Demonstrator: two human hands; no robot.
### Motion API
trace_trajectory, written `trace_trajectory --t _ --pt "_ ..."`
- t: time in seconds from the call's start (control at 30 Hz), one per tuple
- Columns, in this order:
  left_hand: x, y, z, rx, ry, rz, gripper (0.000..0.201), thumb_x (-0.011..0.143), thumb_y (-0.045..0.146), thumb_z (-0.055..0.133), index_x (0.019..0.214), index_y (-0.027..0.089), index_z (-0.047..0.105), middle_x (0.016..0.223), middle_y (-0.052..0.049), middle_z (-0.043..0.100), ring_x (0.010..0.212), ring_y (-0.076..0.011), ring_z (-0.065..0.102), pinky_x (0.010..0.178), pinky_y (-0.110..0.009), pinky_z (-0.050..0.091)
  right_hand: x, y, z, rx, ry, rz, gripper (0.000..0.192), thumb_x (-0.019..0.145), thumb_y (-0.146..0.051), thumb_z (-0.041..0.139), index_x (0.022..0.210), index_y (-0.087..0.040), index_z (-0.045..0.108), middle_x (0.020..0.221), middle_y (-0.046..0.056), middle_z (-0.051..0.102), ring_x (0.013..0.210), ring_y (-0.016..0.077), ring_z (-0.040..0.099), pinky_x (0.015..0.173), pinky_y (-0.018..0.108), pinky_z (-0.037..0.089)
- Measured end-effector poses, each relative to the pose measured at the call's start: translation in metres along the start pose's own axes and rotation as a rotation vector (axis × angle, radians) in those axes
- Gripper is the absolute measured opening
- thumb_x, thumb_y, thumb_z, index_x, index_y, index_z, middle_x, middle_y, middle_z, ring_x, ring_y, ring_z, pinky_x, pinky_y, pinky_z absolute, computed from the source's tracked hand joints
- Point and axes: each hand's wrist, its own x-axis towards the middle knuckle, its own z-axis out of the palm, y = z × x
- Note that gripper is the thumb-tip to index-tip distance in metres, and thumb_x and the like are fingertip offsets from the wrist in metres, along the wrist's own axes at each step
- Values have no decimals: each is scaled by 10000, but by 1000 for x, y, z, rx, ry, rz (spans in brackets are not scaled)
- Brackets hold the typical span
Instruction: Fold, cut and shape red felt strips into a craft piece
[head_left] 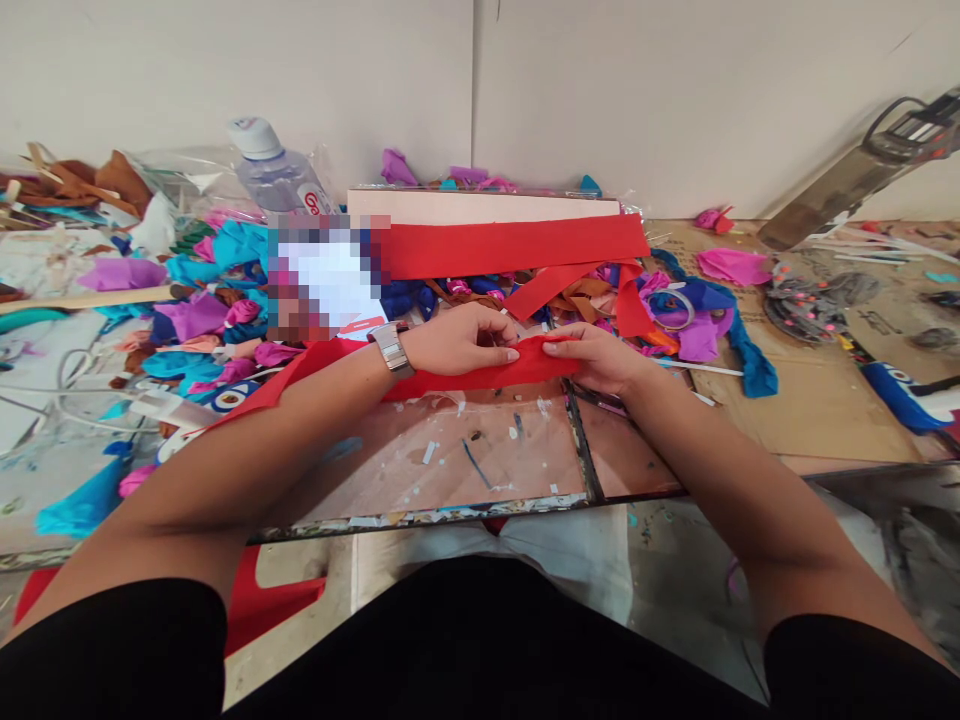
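A long red strip of crepe paper or cloth (442,382) runs sideways under my left forearm to my right hand. My left hand (459,340), with a metal watch at the wrist, pinches its upper edge between thumb and curled fingers. At the strip's right end my right hand (600,358) grips it, thumb on top, and the edge there is puckered. Beyond my hands, a wider flat red strip (510,245) lies by a pale board (487,207). Shorter red pieces (555,287) rest on a heap of coloured scraps.
A clear bottle (277,175) stands back left near a blurred-out patch. Purple, blue and pink scraps (195,315) cover the left side. On the right lie cardboard (795,400), a roll of tape (670,309), a grey netted bundle (814,300) and a blue-handled tool (900,395).
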Motion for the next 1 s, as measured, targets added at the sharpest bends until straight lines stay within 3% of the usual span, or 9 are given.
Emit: trace_trajectory --t 0.37,0.7,0.77,0.9,1.0 --pt "1 2 -3 -57 7 4 249 899 408 691 829 169 677 784 -1 635 696 -122 518 665 -270 428 -1 -3 -5 -89 -52 -85 421 674 -582 999 801 -204 863 837 44 841 698 154 715 757 299 576" --pt "0 8 -6 -95 7 -2 254 858 416 705 787 180 643 756 10 601 671 -119 489 663 -277 410 3 5 -9 -129 -57 -81 684 736 -868 805 822 -190 816 899 106 846 976 302 808 908 421 634" --pt "0 7 -6 -98 8 0 242 858 402 708 786 179 647 753 10 598 672 -120 490 662 -279 409 3 4 -9 -147 -47 -119 679 737 -855 816 886 -193 832 948 104 852 1019 299 805 928 412 629" --pt "0 5 -6 -80 21 -9 219 861 373 704 780 175 652 746 10 596 671 -120 491 654 -279 402 3 0 -10 -256 41 -264 527 724 -639 957 1038 -226 864 1077 77 857 997 237 794 944 350 604" --pt "1 3 -6 -56 21 -15 225 863 375 698 773 174 657 735 12 592 669 -122 488 650 -280 393 1 -2 -10 -330 88 -292 466 726 -564 976 1049 -242 878 1086 64 858 957 224 780 916 347 605"
